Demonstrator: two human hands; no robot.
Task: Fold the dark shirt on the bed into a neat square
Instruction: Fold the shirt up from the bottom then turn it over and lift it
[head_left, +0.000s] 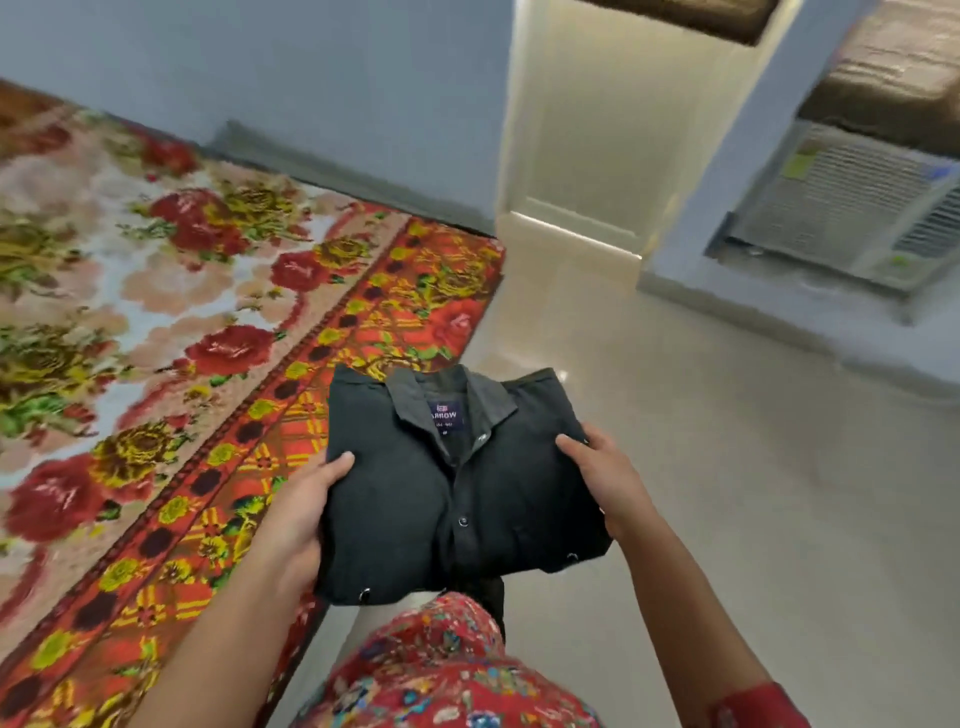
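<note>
The dark shirt (415, 499) is folded into a compact square with its collar and label facing up. It is held in the air beside the bed's right edge, partly over the floor. My left hand (301, 514) grips its left side, thumb on top. My right hand (608, 478) grips its right side, thumb on top as well. The bed (156, 312) lies to the left under a floral blanket in red, yellow and cream.
Pale tiled floor (675, 467) spreads to the right. A window air-conditioner unit (857, 213) sits on the floor at the far right against the wall. A doorway (582, 156) opens straight ahead. My red patterned clothing (441, 675) fills the bottom centre.
</note>
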